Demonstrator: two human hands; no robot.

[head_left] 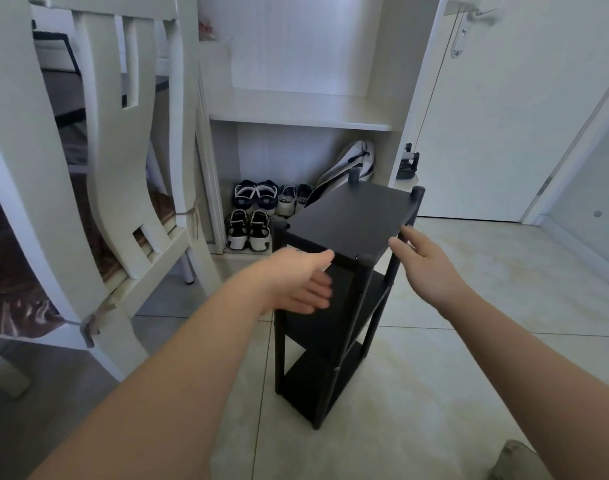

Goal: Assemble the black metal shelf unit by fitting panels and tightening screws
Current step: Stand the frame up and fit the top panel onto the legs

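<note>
The black metal shelf unit [351, 216] stands upright on the tiled floor, with a top panel, lower shelves and round posts at its corners. My left hand [301, 280] is at the near left edge of the top panel, fingers straight, thumb touching the edge. My right hand [424, 263] is at the right edge of the top panel, fingers straight, fingertips at the rim. Neither hand curls round anything.
White chairs [130, 161] with tied cushions stand close on the left. Behind the shelf is a white cabinet [299, 116] with several shoes [258, 209] and a bag underneath. A white door [504, 116] is at the right. A foot [519, 460] shows at the lower right.
</note>
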